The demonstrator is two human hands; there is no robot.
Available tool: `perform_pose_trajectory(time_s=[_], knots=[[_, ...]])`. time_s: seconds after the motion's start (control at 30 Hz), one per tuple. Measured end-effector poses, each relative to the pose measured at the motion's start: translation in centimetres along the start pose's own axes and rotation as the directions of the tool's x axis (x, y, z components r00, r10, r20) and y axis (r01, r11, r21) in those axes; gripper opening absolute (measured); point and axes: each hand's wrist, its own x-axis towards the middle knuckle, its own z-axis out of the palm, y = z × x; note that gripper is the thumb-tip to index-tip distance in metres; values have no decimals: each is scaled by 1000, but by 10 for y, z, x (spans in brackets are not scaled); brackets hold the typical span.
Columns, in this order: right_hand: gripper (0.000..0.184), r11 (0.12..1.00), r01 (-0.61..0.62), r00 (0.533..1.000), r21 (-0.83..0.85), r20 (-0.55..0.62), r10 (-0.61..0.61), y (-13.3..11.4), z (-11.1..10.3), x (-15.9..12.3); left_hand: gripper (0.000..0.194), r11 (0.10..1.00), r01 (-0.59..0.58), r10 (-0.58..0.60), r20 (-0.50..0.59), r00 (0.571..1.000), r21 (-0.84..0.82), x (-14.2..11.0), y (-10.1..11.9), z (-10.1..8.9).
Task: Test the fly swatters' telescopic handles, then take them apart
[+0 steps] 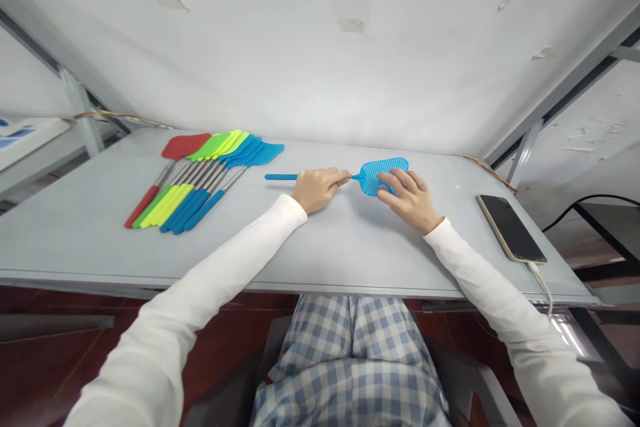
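A blue fly swatter lies crosswise in front of me, its perforated head to the right and its handle to the left. My left hand is closed around its thin shaft, with the blue handle end sticking out past the wrist side. On the mesh head rest the spread fingers of my right hand; its palm faces down and covers the head's lower right part. To the left, several more swatters lie fanned out, overlapping, in red, green, yellow and blue, with metal shafts and heads pointing away from me.
A phone with a white charging cable lies at the right of the grey table. A white wall with tape scraps rises behind it. Metal frame bars and thin coloured wires run beside the table.
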Motion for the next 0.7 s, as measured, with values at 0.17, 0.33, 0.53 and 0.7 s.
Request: perform_pose_trajectory(time_s=[0.17, 0.33, 0.53, 0.7], knots=[[23, 999, 41, 998, 34, -39, -40, 12, 4, -2, 32, 988, 76, -79, -23, 997, -135, 3, 8, -6], [29, 996, 3, 999, 85, 52, -7, 30, 2, -6, 32, 972, 154, -143, 74, 987, -176, 6, 25, -17], [31, 985, -8, 986, 171, 167, -22, 13, -13, -1, 31, 996, 86, -74, 280, 957, -28, 1, 35, -26], [75, 984, -40, 973, 172, 233, -1, 2, -28, 16, 31, 985, -124, 89, 261, 961, 122, 1, 45, -23]])
